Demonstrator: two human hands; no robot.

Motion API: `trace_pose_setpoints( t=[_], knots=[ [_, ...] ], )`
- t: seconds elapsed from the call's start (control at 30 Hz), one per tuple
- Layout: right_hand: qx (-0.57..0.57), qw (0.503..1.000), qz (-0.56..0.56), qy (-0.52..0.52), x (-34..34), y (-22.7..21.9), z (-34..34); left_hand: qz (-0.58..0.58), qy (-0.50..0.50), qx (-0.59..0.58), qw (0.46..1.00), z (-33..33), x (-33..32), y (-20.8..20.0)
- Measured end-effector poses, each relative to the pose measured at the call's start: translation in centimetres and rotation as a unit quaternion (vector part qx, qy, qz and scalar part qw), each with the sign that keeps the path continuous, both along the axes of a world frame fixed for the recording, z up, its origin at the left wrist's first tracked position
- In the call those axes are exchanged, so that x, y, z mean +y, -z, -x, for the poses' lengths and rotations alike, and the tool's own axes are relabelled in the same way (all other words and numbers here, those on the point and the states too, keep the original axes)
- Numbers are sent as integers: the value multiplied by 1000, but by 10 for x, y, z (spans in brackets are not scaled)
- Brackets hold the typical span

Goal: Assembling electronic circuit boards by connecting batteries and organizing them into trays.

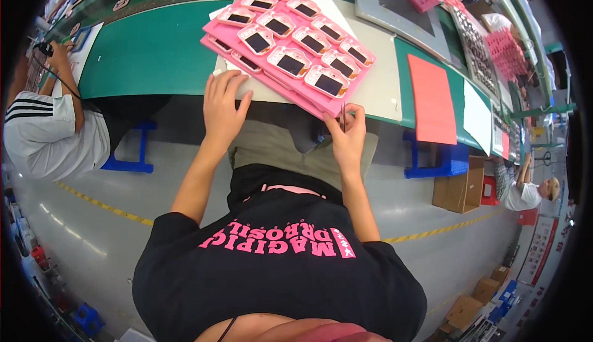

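A pink board (286,43) lies aslant on the desk (154,51), far of the person, carrying rows of pink gadgets (289,63) with dark screens. Under it is a lower board (272,82), more gadgets peeping out along its left side. Both rest over a beige mat (382,92).

The left hand (223,108) is at the desk's near edge, just left of the boards, its thumb apart from the loosely bent fingers, with nothing to be seen in its grip. The right hand (349,133) is at the boards' near corner, its fingers closed around a thin dark tool (343,115); whether the thumb touches the corner I cannot tell.

To the right lie a red sheet (431,98) and a white sheet (477,116). At the far left sits a co-worker (55,135) in a white shirt.
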State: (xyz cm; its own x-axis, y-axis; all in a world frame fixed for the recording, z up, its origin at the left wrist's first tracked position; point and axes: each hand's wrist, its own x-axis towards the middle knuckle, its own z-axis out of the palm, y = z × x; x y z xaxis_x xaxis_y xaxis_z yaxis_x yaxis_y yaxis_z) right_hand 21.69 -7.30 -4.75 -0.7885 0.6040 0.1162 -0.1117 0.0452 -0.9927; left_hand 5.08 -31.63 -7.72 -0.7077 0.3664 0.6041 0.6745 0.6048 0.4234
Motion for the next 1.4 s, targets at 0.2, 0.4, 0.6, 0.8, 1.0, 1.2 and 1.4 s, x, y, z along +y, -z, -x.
trace_pose_setpoints(
  t=[0.2, 0.4, 0.6, 0.8, 1.0, 1.2, 1.4],
  knots=[
    [-18, 997, -26, 67, 81, -18, 2, 49, 35, 58, 996, -5, -29, -9],
    [-89, 976, -134, 149, 150, -14, 7, 71, 42, 30, 996, 24, -49, -21],
    [-128, 918, -294, 233, 207, -30, -24, 71, 83, 0, 994, 53, -47, -18],
    [-300, 829, -68, 468, 299, -28, -139, 84, 63, -9, 994, 68, -29, -8],
    [-83, 909, -3, 409, 378, 35, -139, 34, 52, -97, 993, 88, 12, 5],
    [26, 856, 27, 515, 488, -31, -180, 28, 27, 12, 999, 85, 43, -9],
    [112, 704, 32, 701, 736, 16, -404, 101, -35, -168, 980, 61, 115, -75]
  ],
)
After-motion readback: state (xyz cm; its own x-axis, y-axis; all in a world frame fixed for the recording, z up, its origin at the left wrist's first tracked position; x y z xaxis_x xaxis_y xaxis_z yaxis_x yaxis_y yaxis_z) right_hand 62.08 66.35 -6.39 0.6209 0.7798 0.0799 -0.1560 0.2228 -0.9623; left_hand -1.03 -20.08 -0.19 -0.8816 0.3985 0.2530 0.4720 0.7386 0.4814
